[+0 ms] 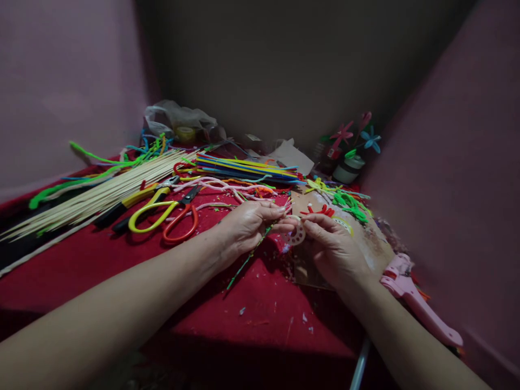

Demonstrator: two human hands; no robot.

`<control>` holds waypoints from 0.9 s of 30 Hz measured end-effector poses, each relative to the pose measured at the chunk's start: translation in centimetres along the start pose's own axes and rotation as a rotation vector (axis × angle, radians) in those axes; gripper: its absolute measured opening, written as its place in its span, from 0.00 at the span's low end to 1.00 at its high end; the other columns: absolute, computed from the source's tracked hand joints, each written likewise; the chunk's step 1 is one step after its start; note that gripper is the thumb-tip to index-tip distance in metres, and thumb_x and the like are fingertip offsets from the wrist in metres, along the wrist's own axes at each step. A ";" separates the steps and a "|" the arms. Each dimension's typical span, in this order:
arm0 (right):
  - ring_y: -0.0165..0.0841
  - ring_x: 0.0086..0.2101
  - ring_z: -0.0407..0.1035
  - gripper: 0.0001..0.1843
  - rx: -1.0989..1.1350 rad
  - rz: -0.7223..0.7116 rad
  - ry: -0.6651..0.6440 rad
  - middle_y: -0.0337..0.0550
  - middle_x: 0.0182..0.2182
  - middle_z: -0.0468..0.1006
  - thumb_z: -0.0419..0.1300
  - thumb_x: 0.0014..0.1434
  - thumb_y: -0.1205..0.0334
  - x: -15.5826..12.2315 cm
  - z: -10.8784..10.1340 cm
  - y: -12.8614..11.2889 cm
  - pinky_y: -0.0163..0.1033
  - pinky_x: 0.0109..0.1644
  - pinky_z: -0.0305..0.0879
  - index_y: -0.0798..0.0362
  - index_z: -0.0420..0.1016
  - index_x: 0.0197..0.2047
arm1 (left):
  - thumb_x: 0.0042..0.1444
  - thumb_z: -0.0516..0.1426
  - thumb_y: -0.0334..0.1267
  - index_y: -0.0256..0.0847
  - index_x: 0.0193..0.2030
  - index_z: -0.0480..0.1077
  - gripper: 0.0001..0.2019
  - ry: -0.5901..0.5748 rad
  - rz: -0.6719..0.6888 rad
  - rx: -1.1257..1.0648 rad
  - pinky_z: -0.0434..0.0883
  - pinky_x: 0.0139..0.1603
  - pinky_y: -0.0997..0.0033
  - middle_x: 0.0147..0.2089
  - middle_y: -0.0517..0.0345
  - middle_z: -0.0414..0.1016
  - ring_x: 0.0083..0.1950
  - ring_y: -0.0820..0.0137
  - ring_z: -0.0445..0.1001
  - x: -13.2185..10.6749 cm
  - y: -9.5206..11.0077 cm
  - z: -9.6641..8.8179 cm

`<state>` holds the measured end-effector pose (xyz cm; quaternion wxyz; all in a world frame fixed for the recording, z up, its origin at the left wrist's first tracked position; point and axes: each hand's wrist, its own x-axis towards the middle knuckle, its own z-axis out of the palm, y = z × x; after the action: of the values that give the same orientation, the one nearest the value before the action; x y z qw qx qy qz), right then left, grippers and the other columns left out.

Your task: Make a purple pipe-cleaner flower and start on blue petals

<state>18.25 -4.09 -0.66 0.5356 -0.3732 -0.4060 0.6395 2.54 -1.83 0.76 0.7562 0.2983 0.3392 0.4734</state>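
My left hand (247, 225) is closed around a thin green stick (244, 264) that slants down toward me, over the red cloth (122, 260). My right hand (335, 246) pinches a small white ring-shaped piece (298, 234) held between both hands' fingertips. The two hands meet above the edge of a brown cardboard sheet (374, 244). Red and green pipe-cleaner bits (345, 203) lie on that cardboard just beyond my right hand.
Bamboo skewers (93, 197), yellow and red scissors (170, 214) and pliers lie to the left. Coloured pipe cleaners (247, 168) are piled behind. A pink glue gun (418, 300) lies at the right. A pot of pipe-cleaner flowers (351, 162) stands at the back right.
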 end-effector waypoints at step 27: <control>0.27 0.23 0.68 0.09 0.026 0.059 -0.068 0.35 0.21 0.75 0.68 0.44 0.62 0.0 0.0 -0.7 0.33 0.31 0.64 0.53 0.72 0.27 | 0.54 0.54 0.29 0.34 0.27 0.63 0.05 -0.113 0.101 0.375 0.66 0.14 0.77 0.18 0.55 0.72 0.15 0.72 0.70 -0.5 0.1 -0.3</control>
<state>18.54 -4.01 -0.05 0.5074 -0.3560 -0.4043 0.6725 2.13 -2.17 0.78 0.6804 0.4768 0.3630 0.4218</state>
